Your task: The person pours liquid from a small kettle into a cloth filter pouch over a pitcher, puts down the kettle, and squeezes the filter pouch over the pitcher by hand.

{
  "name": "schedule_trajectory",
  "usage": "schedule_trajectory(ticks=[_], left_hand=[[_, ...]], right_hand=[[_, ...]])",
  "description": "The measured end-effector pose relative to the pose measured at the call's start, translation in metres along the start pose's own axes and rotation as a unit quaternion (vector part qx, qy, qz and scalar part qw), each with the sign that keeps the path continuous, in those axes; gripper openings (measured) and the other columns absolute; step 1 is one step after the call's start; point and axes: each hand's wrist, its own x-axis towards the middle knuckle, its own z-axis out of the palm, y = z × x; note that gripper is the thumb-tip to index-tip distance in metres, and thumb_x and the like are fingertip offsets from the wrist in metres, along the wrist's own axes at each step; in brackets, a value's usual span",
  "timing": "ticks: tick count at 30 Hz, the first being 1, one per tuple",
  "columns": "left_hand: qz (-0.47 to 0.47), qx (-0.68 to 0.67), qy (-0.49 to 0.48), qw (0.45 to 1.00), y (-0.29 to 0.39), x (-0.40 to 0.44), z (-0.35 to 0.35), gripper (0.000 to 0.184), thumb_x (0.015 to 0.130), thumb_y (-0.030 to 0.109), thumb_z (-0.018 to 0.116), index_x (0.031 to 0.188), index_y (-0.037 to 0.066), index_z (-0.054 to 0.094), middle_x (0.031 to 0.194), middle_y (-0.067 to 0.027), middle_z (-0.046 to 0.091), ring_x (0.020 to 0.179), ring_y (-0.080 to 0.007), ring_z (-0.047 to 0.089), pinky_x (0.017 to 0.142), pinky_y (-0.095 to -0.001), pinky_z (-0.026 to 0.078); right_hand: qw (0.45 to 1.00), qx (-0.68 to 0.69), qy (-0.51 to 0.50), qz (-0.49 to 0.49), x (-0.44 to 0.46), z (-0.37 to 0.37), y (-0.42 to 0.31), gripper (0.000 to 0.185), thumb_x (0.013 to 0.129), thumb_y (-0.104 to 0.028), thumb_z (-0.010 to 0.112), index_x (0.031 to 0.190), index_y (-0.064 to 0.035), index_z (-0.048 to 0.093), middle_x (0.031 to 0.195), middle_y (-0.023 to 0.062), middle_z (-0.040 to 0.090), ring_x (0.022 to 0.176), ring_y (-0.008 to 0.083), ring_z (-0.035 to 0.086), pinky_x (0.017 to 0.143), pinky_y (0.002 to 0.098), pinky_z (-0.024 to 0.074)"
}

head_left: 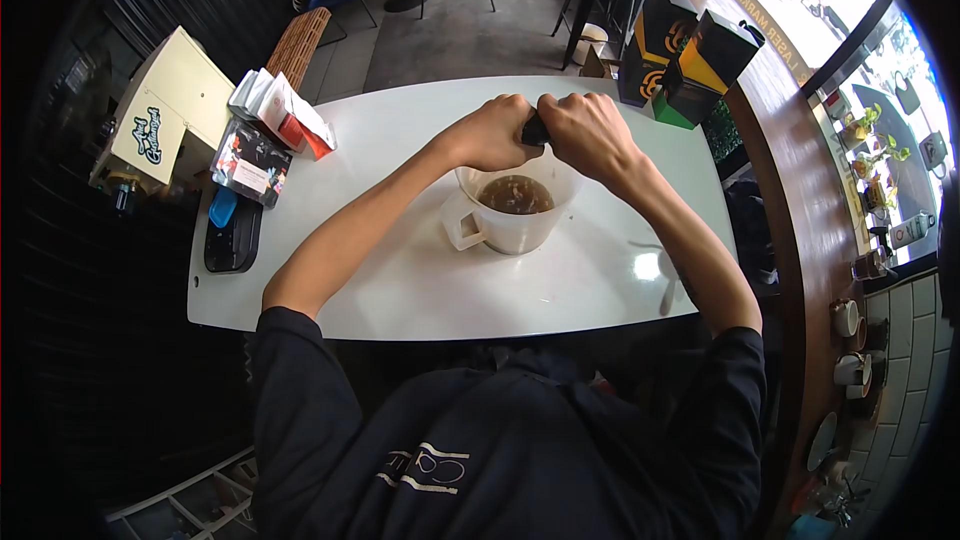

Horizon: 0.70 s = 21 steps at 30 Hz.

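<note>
A translucent plastic pitcher (520, 237) stands on the white table (400, 285), its handle pointing left towards me. Brownish liquid (515, 197) with small pale bits or bubbles lies in its bottom. Above its far rim, my left hand (492, 128) and my right hand (592, 132) are closed side by side around a small black object (535, 130). Only a short piece of it shows between the fists, so its kind is unclear. What else the fingers may cover is hidden.
Left on the table are a floral box (250, 162), red-and-white packets (300, 125) and a black case (232, 235) with a blue item. Black-and-yellow boxes (705, 65) stand at the far right corner. A wooden counter (775, 170) runs along the right, below the window.
</note>
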Motion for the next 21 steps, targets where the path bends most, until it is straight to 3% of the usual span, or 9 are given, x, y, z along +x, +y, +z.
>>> schedule_trajectory(ticks=[6, 10, 14, 19, 21], left_hand=[[-0.009, -0.061, 0.009, 0.998, 0.007, -0.006, -0.002, 0.019, 0.078, 0.009, 0.067, 0.082, -0.008, 0.062, 0.069, -0.0128, 0.064, 0.062, -0.0192, 0.064, 0.061, -0.0371, 0.051], [-0.031, -0.115, 0.003, 0.993, 0.010, -0.007, 0.003, 0.016, 0.078, 0.008, 0.067, 0.080, -0.007, 0.061, 0.065, -0.0090, 0.063, 0.054, -0.0161, 0.060, 0.054, -0.0340, 0.049], [0.002, -0.172, 0.028, 0.985, -0.004, -0.001, 0.016, 0.014, 0.078, 0.007, 0.065, 0.082, -0.005, 0.060, 0.063, -0.0045, 0.059, 0.053, -0.0137, 0.056, 0.050, -0.0310, 0.046], [-0.023, -0.209, 0.052, 0.976, 0.000, 0.001, 0.019, 0.010, 0.078, 0.006, 0.064, 0.080, -0.002, 0.058, 0.061, -0.0027, 0.054, 0.051, -0.0117, 0.052, 0.047, -0.0300, 0.042], [-0.040, -0.292, 0.025, 0.955, 0.004, 0.001, 0.017, 0.011, 0.077, 0.004, 0.064, 0.075, 0.001, 0.054, 0.061, -0.0024, 0.053, 0.050, -0.0104, 0.049, 0.047, -0.0294, 0.040]], right_hand=[[0.997, -0.037, 0.041, -0.060, 0.002, 0.007, 0.009, 0.011, 0.080, -0.006, 0.063, 0.082, -0.0013, 0.053, 0.063, 0.0142, 0.061, 0.060, 0.0345, 0.065, 0.052, 0.0437, 0.0504], [0.991, -0.074, 0.054, -0.100, 0.004, 0.007, 0.013, 0.014, 0.080, -0.007, 0.064, 0.083, -0.0010, 0.052, 0.064, 0.0117, 0.060, 0.059, 0.0308, 0.066, 0.050, 0.0406, 0.0518], [0.985, -0.091, 0.062, -0.130, 0.009, 0.006, 0.020, 0.015, 0.081, -0.009, 0.064, 0.082, -0.0014, 0.051, 0.065, 0.0108, 0.061, 0.061, 0.0289, 0.068, 0.050, 0.0400, 0.0525], [0.962, -0.100, 0.149, -0.207, 0.016, 0.002, 0.028, 0.015, 0.076, -0.009, 0.064, 0.078, -0.0028, 0.050, 0.067, 0.0080, 0.057, 0.064, 0.0242, 0.066, 0.049, 0.0373, 0.0528], [0.956, -0.109, 0.167, -0.215, 0.019, 0.004, 0.031, 0.016, 0.074, -0.009, 0.064, 0.076, -0.0032, 0.049, 0.066, 0.0070, 0.055, 0.062, 0.0227, 0.065, 0.049, 0.0361, 0.0523]])
